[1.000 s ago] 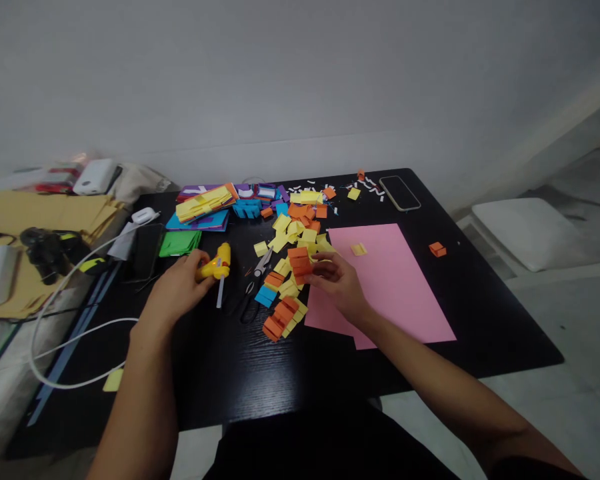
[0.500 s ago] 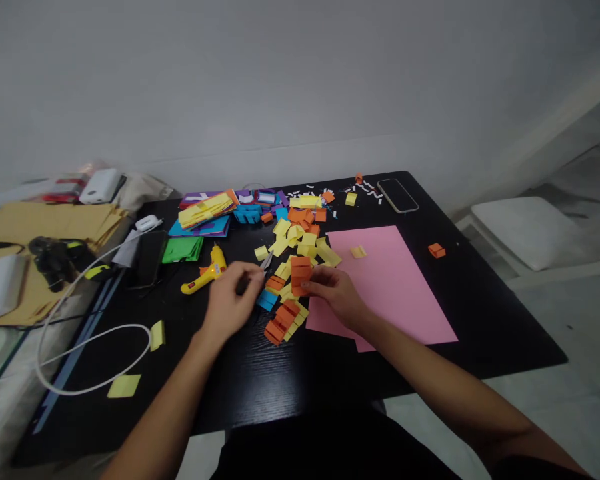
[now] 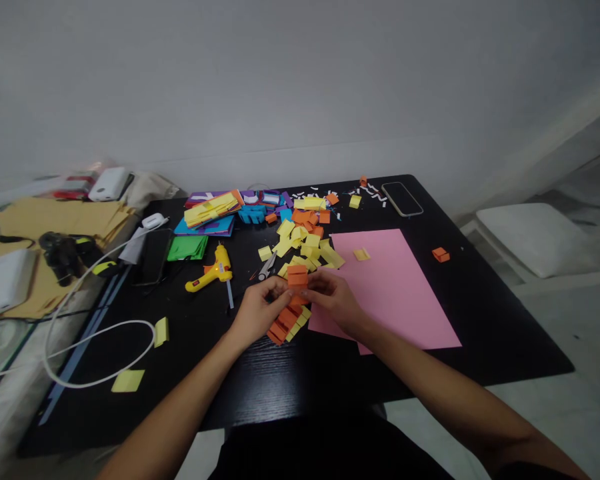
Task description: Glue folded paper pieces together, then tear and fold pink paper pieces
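Note:
An orange folded-paper piece (image 3: 297, 273) is held upright over the middle of the table. My left hand (image 3: 260, 312) pinches its left side, and my right hand (image 3: 339, 303) grips its right side with thumb and fingers. Just below the fingers lie orange folded strips (image 3: 281, 324) alongside yellow folded strips (image 3: 299, 323). Scissors (image 3: 267, 267) rest behind my left hand. A loose heap of yellow paper pieces (image 3: 307, 245) spreads behind both hands. Under my right forearm is a pink sheet (image 3: 405, 293).
A yellow hot glue gun (image 3: 215, 268) lies at left, near green paper (image 3: 189, 247) and a dark phone (image 3: 153, 257). A white cable (image 3: 100, 383) loops across the table's left side. Another phone (image 3: 403, 199) sits at the back right; a white stool (image 3: 523, 237) stands beyond the edge.
My left hand has moved right, from near the scissors to the orange folded-paper piece, and now grips it too. My right hand has shifted slightly down with the piece.

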